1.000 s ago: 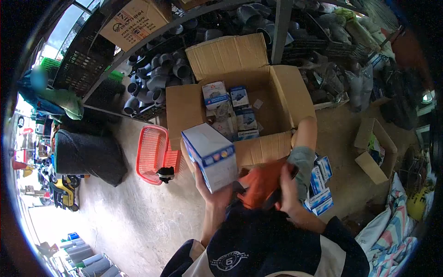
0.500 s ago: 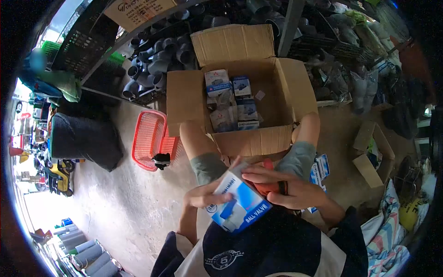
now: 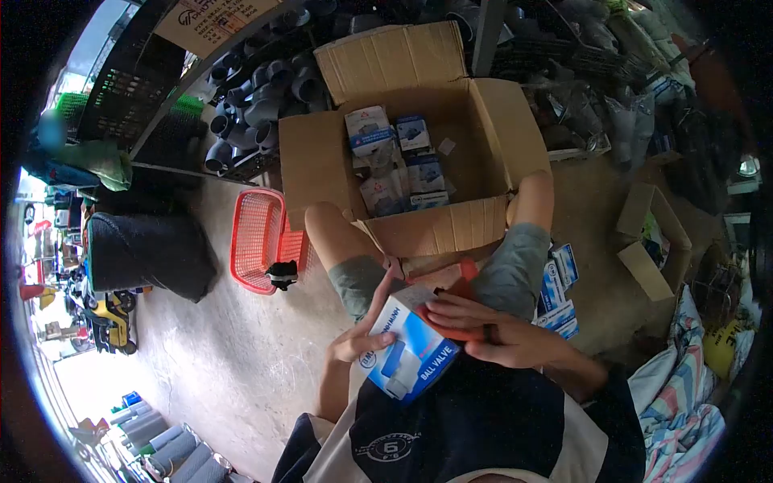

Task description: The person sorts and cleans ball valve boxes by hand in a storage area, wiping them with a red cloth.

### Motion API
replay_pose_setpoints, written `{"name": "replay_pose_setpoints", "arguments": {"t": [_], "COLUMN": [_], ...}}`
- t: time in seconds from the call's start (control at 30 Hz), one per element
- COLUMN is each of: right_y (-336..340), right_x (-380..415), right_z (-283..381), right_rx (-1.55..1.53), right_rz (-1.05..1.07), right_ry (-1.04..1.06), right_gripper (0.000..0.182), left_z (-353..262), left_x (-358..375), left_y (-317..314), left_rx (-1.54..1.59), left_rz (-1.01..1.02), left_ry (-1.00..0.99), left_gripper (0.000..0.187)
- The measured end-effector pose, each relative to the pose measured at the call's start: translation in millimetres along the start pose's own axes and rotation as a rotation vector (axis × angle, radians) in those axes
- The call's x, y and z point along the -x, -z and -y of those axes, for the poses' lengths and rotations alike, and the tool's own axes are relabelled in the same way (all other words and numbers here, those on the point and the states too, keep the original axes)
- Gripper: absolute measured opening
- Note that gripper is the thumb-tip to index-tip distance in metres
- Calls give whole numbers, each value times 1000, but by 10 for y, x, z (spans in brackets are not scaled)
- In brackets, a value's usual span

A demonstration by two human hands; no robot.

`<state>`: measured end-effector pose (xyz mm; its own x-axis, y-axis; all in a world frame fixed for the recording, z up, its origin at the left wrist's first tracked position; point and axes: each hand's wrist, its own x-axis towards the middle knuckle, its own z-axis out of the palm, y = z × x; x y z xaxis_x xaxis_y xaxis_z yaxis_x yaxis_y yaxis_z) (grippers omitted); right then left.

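Observation:
My left hand grips a blue and white ball valve box from its left side, thumb across the printed front. The box is tilted in front of my chest, its lettered face towards me. Against its right end lies my right hand, fingers curled over an orange-red object that is mostly hidden under the palm; its kind cannot be made out. Between my knees and beyond them stands an open cardboard carton with several small valve boxes in its left half.
More blue and white boxes lie on the floor by my right leg. Left of the carton is a red plastic basket. A smaller open carton stands at right. Racks of grey pipe fittings rise behind.
The ball valve box has turned slightly more upright in my hands, and my right hand has shifted a little along its end. The view has moved slightly, showing more of the floor boxes.

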<state>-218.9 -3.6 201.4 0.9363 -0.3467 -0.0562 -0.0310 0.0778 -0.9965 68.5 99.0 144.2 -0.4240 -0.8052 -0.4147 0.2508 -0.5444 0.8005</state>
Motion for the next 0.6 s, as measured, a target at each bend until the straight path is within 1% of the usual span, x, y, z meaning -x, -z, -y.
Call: {"name": "replay_pose_setpoints", "arguments": {"t": [0.03, 0.07, 0.1, 0.17, 0.2, 0.23, 0.27, 0.37, 0.4, 0.5, 0.53, 0.57, 0.6], "right_y": [89, 179, 288, 364, 351, 298, 236, 65, -2, 83, 27, 16, 11], "right_x": [204, 407, 689, 742, 534, 326, 167, -66, -91, 67, 129, 195, 267], "right_z": [-195, -389, -1036, -1041, -404, -16, 45, -6, 43, -119, -161, -186, -212], "right_rx": [-134, -271, -531, -802, -802, -790, -698, -237, -277, -59, -121, -122, -124], "right_rz": [-14, -56, -164, -407, -525, -630, -647, -438, -476, -308, -359, -394, -425], "right_ry": [-202, -403, -781, -815, -465, -113, -84, 26, 89, 190, 125, 98, 66], "right_gripper": [58, 59, 60, 61, 60, 60, 65, 65, 59, 39, 31, 31, 31], "left_z": [-2, -98, -190, -372, -502, -558, -608, -954, -739, -339, -259, -2, 380], "left_x": [24, 100, 97, 94, 33, -35, -117, -249, -242, -142, -137, -46, 92], "left_y": [-1, -54, -77, -126, -169, -212, -272, -618, -512, -325, -410, -454, -465], "left_rx": [49, 140, 121, 80, -26, -228, -432, -694, -753, 67, 180, 258, 342], "left_rz": [-2, -15, -1, 27, 72, 133, 192, 321, 310, 100, -84, -108, -137], "left_ry": [-8, 73, 91, 127, 96, 34, -28, 202, -26, -127, -199, -186, -172], "left_gripper": [112, 113, 113, 115, 117, 117, 118, 120, 122, 120, 119, 117, 116]}}
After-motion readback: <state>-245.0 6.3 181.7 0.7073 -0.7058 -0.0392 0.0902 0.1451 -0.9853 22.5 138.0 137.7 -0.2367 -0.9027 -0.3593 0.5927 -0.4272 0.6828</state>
